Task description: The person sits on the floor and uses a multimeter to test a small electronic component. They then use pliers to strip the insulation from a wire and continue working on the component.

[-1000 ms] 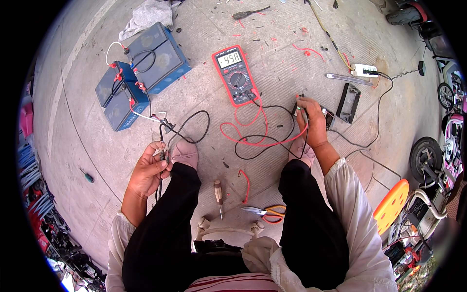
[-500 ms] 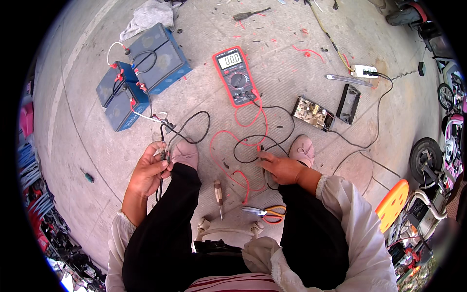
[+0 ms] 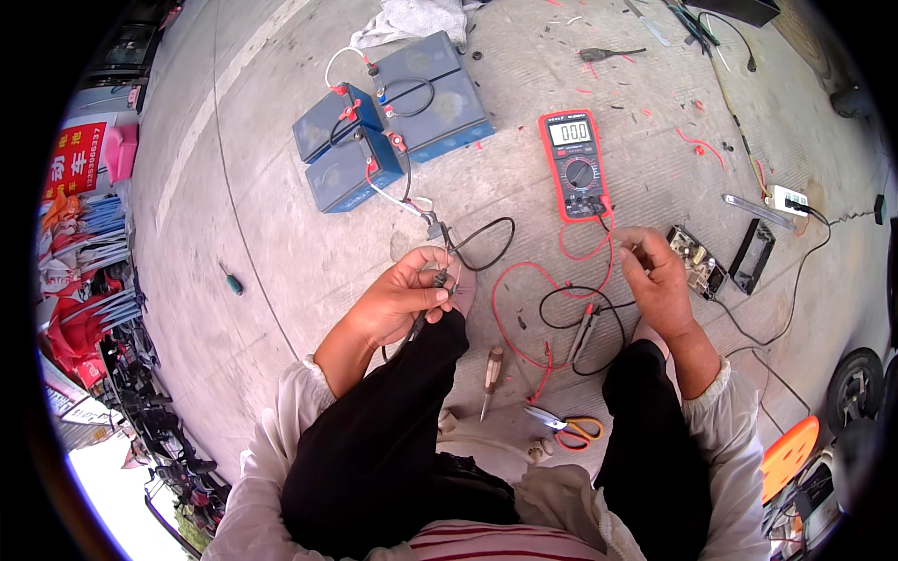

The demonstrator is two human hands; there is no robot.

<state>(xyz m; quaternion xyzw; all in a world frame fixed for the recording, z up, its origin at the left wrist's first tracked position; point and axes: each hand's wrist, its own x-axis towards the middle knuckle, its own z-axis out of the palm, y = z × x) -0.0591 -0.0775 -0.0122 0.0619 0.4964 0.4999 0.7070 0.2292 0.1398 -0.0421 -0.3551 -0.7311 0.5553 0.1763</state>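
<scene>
My left hand (image 3: 407, 297) pinches a black cable end (image 3: 440, 280) with exposed thin wire, below a junction of cables (image 3: 435, 224) running to blue batteries (image 3: 435, 103) linked by leads with red terminals. My right hand (image 3: 659, 280) is raised just below and right of the red multimeter (image 3: 580, 165), its fingers bent and apart, with nothing visible in them. The test probes (image 3: 585, 327) lie on the floor among looped red and black leads. An opened circuit board housing (image 3: 697, 262) and its black cover (image 3: 751, 257) are right of that hand.
A wooden-handled screwdriver (image 3: 491, 372), scissors (image 3: 571, 430) and green tool (image 3: 231, 279) lie on the floor. A white power strip (image 3: 783, 198), grey cloth (image 3: 412, 21), orange stool (image 3: 789, 456), wheel (image 3: 851, 393) and cluttered goods (image 3: 94, 309) stand around.
The camera view has swung left. My right hand has left the housing, set the probes on the floor and risen toward the multimeter, whose display changed. My left hand still grips the cable.
</scene>
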